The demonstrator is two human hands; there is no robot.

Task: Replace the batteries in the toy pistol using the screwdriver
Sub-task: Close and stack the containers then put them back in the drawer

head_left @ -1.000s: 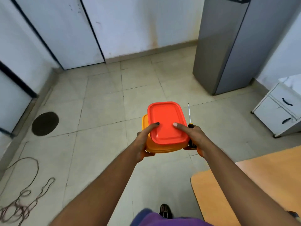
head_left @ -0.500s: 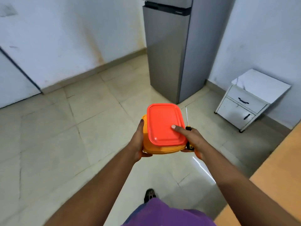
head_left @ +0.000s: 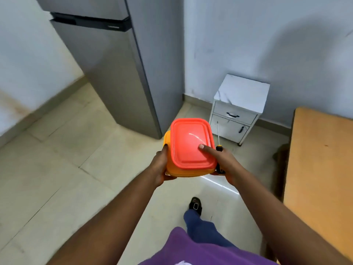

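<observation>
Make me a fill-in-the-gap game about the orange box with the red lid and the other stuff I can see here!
1. The yellow-orange plastic box has a flat lid coloured ____.
2. The thin metal screwdriver is held against the box by the ____ hand.
3. The left hand grips the box's ____ side.
4. The tall grey ____ stands beside the small white cabinet.

Missing words: red; right; left; fridge

Pale square tiles cover the floor [head_left: 80, 161], with a bright streak of light near its middle. A tall grey fridge [head_left: 118, 73] stands against the whitish wall [head_left: 267, 44]. Just right of it, a small white cabinet [head_left: 236, 109] with dark handles sits in the corner. An orange-brown table [head_left: 321, 169] runs along the right edge.
</observation>
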